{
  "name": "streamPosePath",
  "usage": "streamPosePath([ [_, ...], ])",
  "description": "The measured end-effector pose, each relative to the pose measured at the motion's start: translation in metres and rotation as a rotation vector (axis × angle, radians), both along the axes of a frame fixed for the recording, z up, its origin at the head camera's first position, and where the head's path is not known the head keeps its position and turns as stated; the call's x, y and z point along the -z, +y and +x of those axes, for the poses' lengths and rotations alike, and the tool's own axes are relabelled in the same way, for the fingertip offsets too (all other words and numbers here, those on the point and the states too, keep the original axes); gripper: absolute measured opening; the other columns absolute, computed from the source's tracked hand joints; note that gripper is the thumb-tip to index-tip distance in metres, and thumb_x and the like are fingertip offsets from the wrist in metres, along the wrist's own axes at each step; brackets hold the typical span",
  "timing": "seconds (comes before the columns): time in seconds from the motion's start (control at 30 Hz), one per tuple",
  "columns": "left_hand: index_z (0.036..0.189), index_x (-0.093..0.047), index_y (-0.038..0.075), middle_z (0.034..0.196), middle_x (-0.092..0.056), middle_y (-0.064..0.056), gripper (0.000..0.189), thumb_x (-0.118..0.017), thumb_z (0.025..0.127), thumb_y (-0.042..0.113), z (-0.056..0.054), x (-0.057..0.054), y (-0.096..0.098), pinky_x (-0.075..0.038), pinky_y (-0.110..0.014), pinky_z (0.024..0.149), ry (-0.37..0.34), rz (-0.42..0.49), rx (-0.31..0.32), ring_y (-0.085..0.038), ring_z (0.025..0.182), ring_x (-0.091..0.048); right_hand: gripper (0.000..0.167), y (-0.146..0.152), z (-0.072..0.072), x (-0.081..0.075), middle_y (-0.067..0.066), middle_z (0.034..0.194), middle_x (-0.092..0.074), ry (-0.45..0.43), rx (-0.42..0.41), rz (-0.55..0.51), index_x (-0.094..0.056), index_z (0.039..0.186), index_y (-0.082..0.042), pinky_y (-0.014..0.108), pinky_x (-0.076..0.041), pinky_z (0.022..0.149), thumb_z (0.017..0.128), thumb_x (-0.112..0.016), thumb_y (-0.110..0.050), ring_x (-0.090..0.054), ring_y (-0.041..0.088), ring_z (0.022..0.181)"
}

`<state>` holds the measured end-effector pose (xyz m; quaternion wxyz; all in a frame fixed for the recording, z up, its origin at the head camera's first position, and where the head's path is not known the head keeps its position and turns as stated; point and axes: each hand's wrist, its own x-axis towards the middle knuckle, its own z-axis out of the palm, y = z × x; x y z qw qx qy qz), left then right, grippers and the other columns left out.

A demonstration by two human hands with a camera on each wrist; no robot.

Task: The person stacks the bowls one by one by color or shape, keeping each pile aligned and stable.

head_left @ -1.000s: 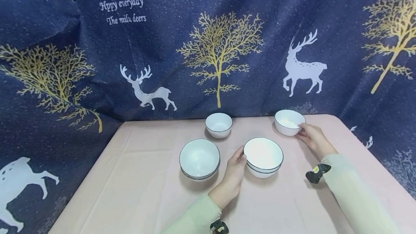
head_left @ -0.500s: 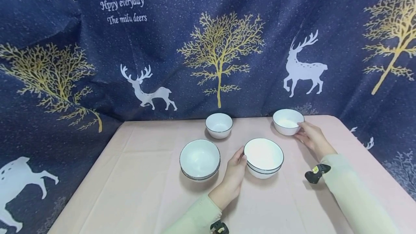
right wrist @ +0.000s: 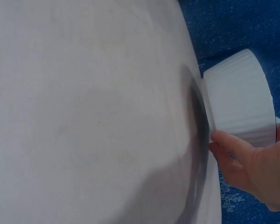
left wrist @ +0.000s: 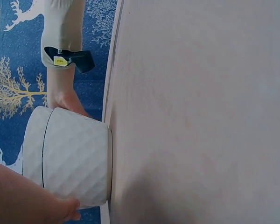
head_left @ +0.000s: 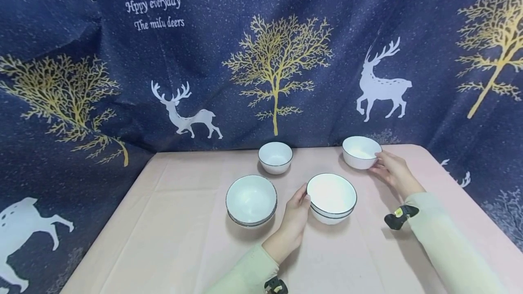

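Note:
My left hand (head_left: 291,223) holds the side of two stacked white bowls (head_left: 332,196), its thumb near their dark rims. Diamond-like facets cover the outer wall of this bowl stack (left wrist: 77,154) in the left wrist view. At the back right, my right hand (head_left: 393,173) grips a white ribbed bowl (head_left: 361,152) by its right side, thumb at the rim. In the right wrist view, fingertips reach down to the base of the ribbed bowl (right wrist: 238,100), which leans slightly; whether its base fully touches the table cannot be told.
Another bowl stack (head_left: 251,199) stands left of my left hand. Behind it, a small single bowl (head_left: 275,155) sits near the table's back edge. A pink cloth covers the table (head_left: 171,221). The dark blue deer-print curtain (head_left: 245,103) hangs directly behind.
My right hand has shifted the ribbed bowl slightly to the left and back. My left hand and the stack it holds have stayed in place.

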<state>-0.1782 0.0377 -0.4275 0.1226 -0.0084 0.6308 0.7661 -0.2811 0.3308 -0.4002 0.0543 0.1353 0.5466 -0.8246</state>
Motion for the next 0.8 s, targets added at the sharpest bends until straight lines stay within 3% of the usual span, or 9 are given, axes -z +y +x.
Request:
streamPosePath([
  [0.3,0.149,-0.033,0.009,0.156,-0.026,-0.009,0.047,-0.038,0.103,0.016,0.000,-0.001,0.001,-0.020,-0.044,0.119,0.006,0.002,0.000,-0.029,0.144,-0.021,0.074,0.002,-0.001,-0.005,0.004,0.079,-0.061,-0.013,-0.024,-0.029,0.005,0.152,-0.004,0.030,-0.054,0.091,0.099,-0.047,-0.007,-0.066,0.013,0.074],
  [0.43,0.149,-0.033,0.008,0.156,-0.026,-0.010,0.047,-0.038,0.103,0.016,0.001,-0.002,0.000,-0.020,-0.045,0.119,0.015,-0.007,0.002,-0.029,0.144,-0.021,0.074,0.001,-0.001,-0.006,0.008,0.094,-0.056,0.023,-0.048,-0.026,0.003,0.152,-0.001,0.034,-0.053,0.094,0.099,-0.049,-0.007,-0.066,0.014,0.077],
  [0.53,0.149,-0.032,0.008,0.156,-0.026,-0.010,0.047,-0.038,0.103,0.016,0.001,-0.003,0.000,-0.020,-0.045,0.119,0.016,-0.011,0.004,-0.030,0.144,-0.021,0.063,0.000,0.001,-0.007,0.012,0.106,-0.049,0.045,-0.053,-0.015,-0.018,0.150,-0.002,0.036,-0.052,0.096,0.098,-0.053,-0.009,-0.067,0.015,0.079],
  [0.63,0.149,-0.032,0.007,0.156,-0.026,-0.011,0.048,-0.038,0.103,0.016,0.002,-0.004,-0.001,-0.020,-0.045,0.119,0.012,-0.010,0.006,-0.030,0.144,-0.021,0.028,-0.001,0.004,-0.009,0.009,0.104,-0.053,0.083,-0.071,-0.014,-0.048,0.125,-0.005,0.036,-0.053,0.095,0.098,-0.054,-0.010,-0.067,0.015,0.082],
  [0.7,0.149,-0.032,0.007,0.156,-0.026,-0.011,0.048,-0.038,0.103,0.016,0.002,-0.004,-0.001,-0.020,-0.045,0.119,0.016,-0.006,0.009,-0.030,0.144,-0.021,0.007,-0.001,0.006,-0.011,0.005,0.096,-0.060,0.112,-0.086,-0.024,-0.058,0.104,-0.009,0.036,-0.055,0.092,0.099,-0.053,-0.010,-0.067,0.016,0.082],
  [0.8,0.149,-0.031,0.006,0.156,-0.026,-0.012,0.048,-0.038,0.103,0.016,0.002,-0.004,-0.002,-0.020,-0.045,0.119,0.022,-0.001,0.012,-0.030,0.144,-0.021,0.014,-0.003,0.011,-0.014,0.003,0.089,-0.064,0.149,-0.113,-0.019,-0.062,0.092,-0.012,0.035,-0.057,0.089,0.100,-0.050,-0.011,-0.068,0.016,0.082],
])
